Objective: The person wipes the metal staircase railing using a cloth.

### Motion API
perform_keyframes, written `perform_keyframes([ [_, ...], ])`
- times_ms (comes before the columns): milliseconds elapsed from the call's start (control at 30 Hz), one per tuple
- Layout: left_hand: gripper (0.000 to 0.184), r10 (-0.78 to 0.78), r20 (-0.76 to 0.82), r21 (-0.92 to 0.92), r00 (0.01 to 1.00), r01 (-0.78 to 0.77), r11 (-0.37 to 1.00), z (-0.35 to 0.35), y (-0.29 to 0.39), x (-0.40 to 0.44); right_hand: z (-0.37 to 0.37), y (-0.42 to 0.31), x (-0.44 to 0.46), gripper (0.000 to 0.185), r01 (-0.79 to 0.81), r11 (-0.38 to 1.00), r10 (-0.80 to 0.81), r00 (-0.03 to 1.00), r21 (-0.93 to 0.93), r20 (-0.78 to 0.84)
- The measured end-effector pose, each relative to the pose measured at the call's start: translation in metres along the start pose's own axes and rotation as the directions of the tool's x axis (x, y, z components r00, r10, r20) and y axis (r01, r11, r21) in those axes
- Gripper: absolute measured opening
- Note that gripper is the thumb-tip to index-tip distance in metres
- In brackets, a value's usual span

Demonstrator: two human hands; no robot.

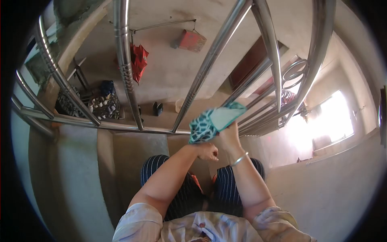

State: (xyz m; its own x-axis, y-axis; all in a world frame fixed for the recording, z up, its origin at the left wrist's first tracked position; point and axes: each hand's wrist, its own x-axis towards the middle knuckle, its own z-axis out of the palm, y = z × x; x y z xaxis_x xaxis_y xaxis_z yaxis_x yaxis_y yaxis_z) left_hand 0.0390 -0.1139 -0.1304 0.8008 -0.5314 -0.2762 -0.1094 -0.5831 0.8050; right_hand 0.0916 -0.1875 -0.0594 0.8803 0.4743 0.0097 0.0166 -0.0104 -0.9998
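Cloth (213,122), blue-green and white, up at right hand (229,134), near shiny rail (155,130). Runs long way from low left to high right. Hides most of right hand; cannot tell if gripping. Just below low end: left hand (208,152), curled in, with nothing in sight inside.

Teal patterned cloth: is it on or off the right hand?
On: the cloth covers the fingers of the right hand; bare skin shows toward the wrist. Whether worn or gripped, I cannot tell.
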Motion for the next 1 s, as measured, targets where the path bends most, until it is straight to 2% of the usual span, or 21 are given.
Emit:
perform_keyframes([
  [33, 0.048, 0.002, -0.005, -0.001, 1.0, -0.002, 1.0, 0.001, 0.001, -0.001, 0.002, -0.016, 0.002, 0.024, 0.218, 0.971, -0.215, 0.976, -0.102, 0.043],
  [67, 0.043, -0.027, -0.039, -0.048, 0.999, 0.025, 0.999, 0.003, 0.002, -0.001, 0.002, -0.034, 0.007, 0.027, 0.425, 0.885, -0.413, 0.905, -0.189, 0.099],
  [100, 0.039, -0.057, -0.07, -0.09, 0.996, 0.05, 0.995, 0.003, 0.003, -0.001, 0.005, -0.061, 0.019, 0.029, 0.282, 0.957, -0.262, 0.941, -0.07, 0.213],
  [133, 0.039, -0.055, -0.07, -0.082, 0.996, 0.049, 0.995, 0.003, 0.004, -0.002, 0.012, -0.096, 0.027, 0.031, 0.118, 0.993, -0.121, 0.932, 0.03, 0.341],
  [167, 0.039, -0.063, -0.07, -0.066, 0.996, 0.059, 0.996, 0.002, 0.005, -0.002, 0.042, -0.133, 0.013, 0.034, 0.654, 0.755, -0.629, 0.744, -0.052, 0.228],
  [200, 0.039, -0.074, -0.072, -0.055, 0.995, 0.07, 0.996, 0.002, 0.004, -0.003, 0.052, -0.151, 0.017, 0.032, 0.677, 0.736, -0.647, 0.716, -0.032, 0.261],
  [267, 0.039, -0.064, -0.096, -0.078, 0.993, 0.057, 0.995, 0.005, -0.002, 0.0, 0.076, -0.178, 0.021, 0.029, 0.48, 0.759, -0.63, 0.711, 0.439, 0.311],
  [300, 0.039, -0.054, -0.112, -0.104, 0.992, 0.043, 0.994, 0.008, -0.007, 0.003, 0.09, -0.187, 0.02, 0.026, 0.491, 0.726, -0.638, 0.742, 0.482, 0.205],
  [367, 0.039, -0.014, -0.125, -0.096, 0.992, 0.002, 0.995, 0.013, -0.017, 0.013, 0.114, -0.19, 0.026, 0.021, 0.668, 0.62, -0.728, 0.686, 0.411, -0.017],
  [467, 0.038, 0.053, -0.155, -0.061, 0.986, -0.063, 0.996, 0.016, -0.023, 0.021, 0.112, -0.166, 0.033, 0.017, 0.65, 0.687, -0.685, 0.728, 0.325, -0.009],
  [500, 0.037, 0.078, -0.168, -0.04, 0.983, -0.086, 0.995, 0.018, -0.024, 0.022, 0.111, -0.152, 0.03, 0.018, 0.594, 0.742, -0.629, 0.777, 0.309, 0.017],
  [533, 0.037, 0.078, -0.169, -0.044, 0.983, -0.086, 0.995, 0.016, -0.022, 0.023, 0.108, -0.135, 0.025, 0.019, 0.534, 0.794, -0.568, 0.822, 0.289, 0.042],
  [600, 0.037, 0.017, -0.122, 0.077, 0.992, -0.007, 0.997, 0.013, -0.014, 0.021, 0.1, -0.09, 0.021, 0.022, 0.518, 0.836, -0.543, 0.829, 0.179, 0.136],
  [667, 0.037, 0.002, -0.113, 0.046, 0.994, 0.003, 0.999, 0.014, -0.01, 0.016, 0.095, -0.033, 0.025, 0.02, 0.381, 0.92, -0.393, 0.893, 0.097, 0.221],
  [700, 0.037, -0.009, -0.103, 0.025, 0.995, 0.012, 1.0, 0.014, -0.009, 0.013, 0.094, -0.016, 0.023, 0.02, 0.372, 0.923, -0.385, 0.895, 0.101, 0.223],
  [767, 0.037, -0.03, -0.085, -0.013, 0.996, 0.029, 1.0, 0.012, -0.005, 0.006, 0.092, 0.007, 0.019, 0.018, 0.217, 0.975, -0.22, 0.926, 0.045, 0.308],
  [800, 0.037, -0.037, -0.078, -0.028, 0.996, 0.035, 0.999, 0.01, -0.002, 0.002, 0.088, 0.02, 0.018, 0.018, 0.215, 0.976, -0.218, 0.925, 0.047, 0.311],
  [867, 0.038, -0.048, -0.073, -0.056, 0.996, 0.044, 0.997, 0.003, 0.005, -0.004, 0.082, 0.035, 0.017, 0.02, 0.447, 0.866, -0.313, 0.834, -0.224, 0.454],
  [900, 0.038, -0.054, -0.075, -0.07, 0.996, 0.049, 0.996, -0.001, 0.007, -0.007, 0.082, 0.027, 0.014, 0.02, 0.453, 0.864, -0.315, 0.829, -0.222, 0.463],
  [967, 0.038, -0.067, -0.085, -0.11, 0.994, 0.057, 0.992, -0.007, 0.01, -0.013, 0.083, 0.003, 0.004, 0.021, 0.198, 0.924, -0.064, 0.923, -0.326, 0.38],
  [1000, 0.038, -0.073, -0.086, -0.134, 0.994, 0.061, 0.989, -0.008, 0.011, -0.015, 0.085, 0.004, 0.007, 0.015, 0.3, 0.932, -0.208, 0.902, -0.203, 0.379],
])
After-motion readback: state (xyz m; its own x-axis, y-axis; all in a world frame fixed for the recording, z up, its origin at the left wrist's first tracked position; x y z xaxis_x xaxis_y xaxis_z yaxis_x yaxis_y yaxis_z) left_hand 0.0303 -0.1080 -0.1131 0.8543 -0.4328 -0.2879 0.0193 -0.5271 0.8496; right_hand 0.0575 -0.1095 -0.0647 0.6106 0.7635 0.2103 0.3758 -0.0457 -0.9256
